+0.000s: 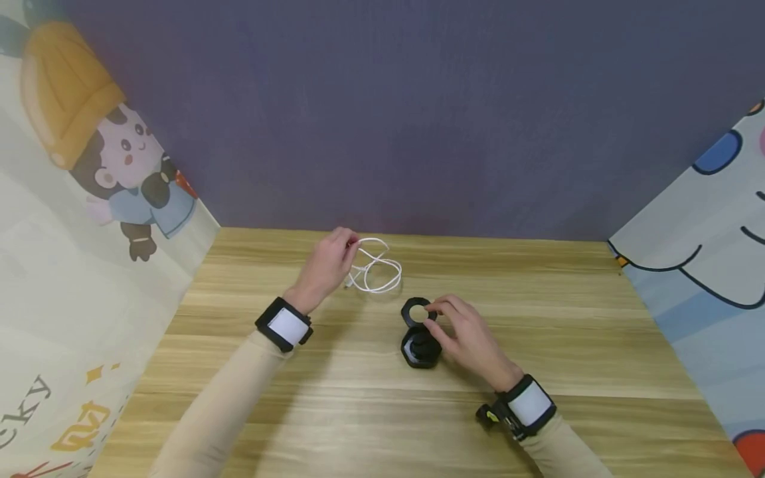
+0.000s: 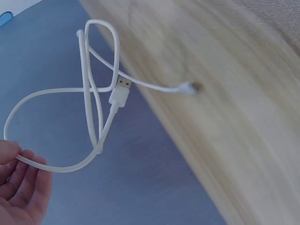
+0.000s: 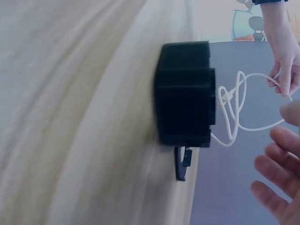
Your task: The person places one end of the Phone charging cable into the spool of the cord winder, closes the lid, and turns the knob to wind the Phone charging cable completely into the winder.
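Note:
In the head view my left hand (image 1: 327,267) pinches a white USB cable (image 1: 399,271) toward the back of the table. The left wrist view shows the cable hanging in loose loops from thumb and fingers, its USB plug (image 2: 119,95) amid them and the other end (image 2: 186,88) sticking out sideways. My right hand (image 1: 473,337) hovers by a black hexagonal object (image 1: 421,360) and a flat black ring (image 1: 407,313) just behind it. Seen from the right wrist, the black object (image 3: 183,96) stands thick and blocky, and the right fingers (image 3: 276,171) are spread with nothing between them.
A wood-grain table (image 1: 370,411) lies beneath both hands. Behind it rises a dark blue-grey panel (image 1: 406,119). Cartoon-printed side walls flank the table, a cream one (image 1: 54,265) on the left and a light one (image 1: 675,232) on the right.

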A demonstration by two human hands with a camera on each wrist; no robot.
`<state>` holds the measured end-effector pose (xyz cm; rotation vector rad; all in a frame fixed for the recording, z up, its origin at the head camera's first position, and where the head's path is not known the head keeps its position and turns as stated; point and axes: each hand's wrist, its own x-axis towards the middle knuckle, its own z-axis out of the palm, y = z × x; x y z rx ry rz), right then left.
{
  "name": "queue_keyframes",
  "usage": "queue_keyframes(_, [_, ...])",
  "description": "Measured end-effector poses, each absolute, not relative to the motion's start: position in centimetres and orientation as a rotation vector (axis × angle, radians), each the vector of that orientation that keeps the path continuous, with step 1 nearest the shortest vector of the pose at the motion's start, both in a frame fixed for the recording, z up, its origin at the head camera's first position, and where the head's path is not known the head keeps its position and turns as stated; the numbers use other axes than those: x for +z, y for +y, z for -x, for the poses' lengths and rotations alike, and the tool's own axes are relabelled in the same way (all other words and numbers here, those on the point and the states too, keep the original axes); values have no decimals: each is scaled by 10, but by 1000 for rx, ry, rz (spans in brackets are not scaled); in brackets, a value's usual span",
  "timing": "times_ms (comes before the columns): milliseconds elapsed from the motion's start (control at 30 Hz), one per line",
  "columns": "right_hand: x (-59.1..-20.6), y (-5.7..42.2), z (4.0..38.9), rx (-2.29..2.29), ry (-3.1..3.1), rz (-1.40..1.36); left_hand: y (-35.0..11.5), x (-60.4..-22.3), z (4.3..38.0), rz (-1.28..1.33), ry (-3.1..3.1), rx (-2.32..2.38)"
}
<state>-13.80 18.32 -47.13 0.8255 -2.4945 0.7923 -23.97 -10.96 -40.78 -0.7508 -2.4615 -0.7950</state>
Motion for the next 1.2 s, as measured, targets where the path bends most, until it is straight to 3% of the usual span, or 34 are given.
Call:
queue_keyframes(333, [-448,166,145,964,-2408,-706,-116,-387,220,793,-2273,-876])
queue_keyframes(1200, [-405,107,168,1278,-2226,-844,-117,-371,177,925,-1964,-1120])
